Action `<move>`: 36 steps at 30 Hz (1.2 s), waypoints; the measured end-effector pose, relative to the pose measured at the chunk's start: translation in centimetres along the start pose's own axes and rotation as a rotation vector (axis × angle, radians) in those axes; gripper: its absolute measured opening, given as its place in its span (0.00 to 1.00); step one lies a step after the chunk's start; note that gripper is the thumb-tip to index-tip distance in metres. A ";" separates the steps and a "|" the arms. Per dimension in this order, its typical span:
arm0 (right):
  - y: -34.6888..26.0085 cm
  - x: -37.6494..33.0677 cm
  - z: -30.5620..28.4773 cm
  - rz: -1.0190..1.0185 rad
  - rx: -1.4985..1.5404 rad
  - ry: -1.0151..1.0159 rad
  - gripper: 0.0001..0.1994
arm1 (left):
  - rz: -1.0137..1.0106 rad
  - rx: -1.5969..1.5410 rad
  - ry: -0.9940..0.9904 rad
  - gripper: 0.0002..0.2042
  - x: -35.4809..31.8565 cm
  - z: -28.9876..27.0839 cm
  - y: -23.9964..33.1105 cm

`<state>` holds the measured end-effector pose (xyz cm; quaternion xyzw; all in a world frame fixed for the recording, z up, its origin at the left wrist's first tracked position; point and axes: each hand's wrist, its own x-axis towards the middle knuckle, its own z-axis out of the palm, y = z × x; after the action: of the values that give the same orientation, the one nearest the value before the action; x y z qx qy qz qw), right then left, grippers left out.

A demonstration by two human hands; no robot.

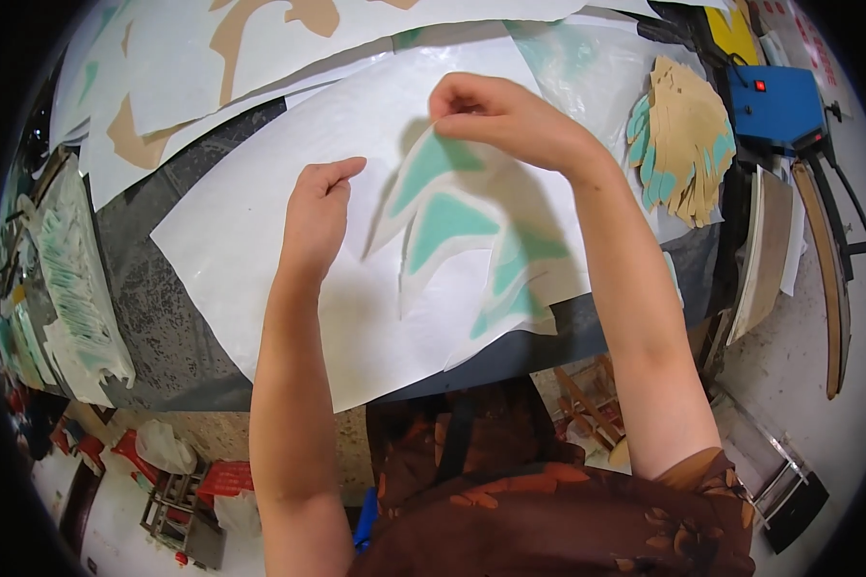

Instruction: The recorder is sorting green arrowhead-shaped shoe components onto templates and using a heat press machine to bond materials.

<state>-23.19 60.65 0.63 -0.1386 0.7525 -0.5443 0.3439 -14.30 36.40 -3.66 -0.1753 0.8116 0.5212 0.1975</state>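
Right hand [510, 120] raised, fingers [452, 104] pinched on the top corner of a translucent white film piece with teal leaf shapes [462, 231], hanging just below the fingers. Left hand [318, 216] beside it, fingers curled loosely, grasping nothing, resting on a large white paper sheet [250, 240] spread over the dark grey worktop [154, 298]. Farther right, a stack of tan-and-teal cutouts [683, 139].

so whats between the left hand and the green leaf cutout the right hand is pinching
In the head view, only a bare stretch of the large white sheet lies between the left hand and the green leaf cutout pinched by the right hand.
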 end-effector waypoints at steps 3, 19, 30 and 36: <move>-0.8 -2.9 -1.0 -0.133 0.184 0.125 0.04 | 0.038 0.044 0.001 0.14 -0.1 0.0 0.1; -6.1 -4.1 -0.4 -0.117 0.335 0.096 0.05 | 0.136 -0.473 -0.371 0.35 -4.5 -3.3 5.5; -3.0 0.3 3.2 -0.147 0.210 0.018 0.05 | -0.281 -0.771 -0.322 0.21 -9.7 -1.1 0.6; 1.2 2.4 6.8 0.007 0.256 0.029 0.06 | -0.390 -0.797 -0.253 0.14 -10.9 -1.2 -1.7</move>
<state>-20.19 54.83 -2.47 -0.0832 0.6820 -0.6368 0.3499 -4.25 35.48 0.91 -0.3220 0.4693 0.7628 0.3068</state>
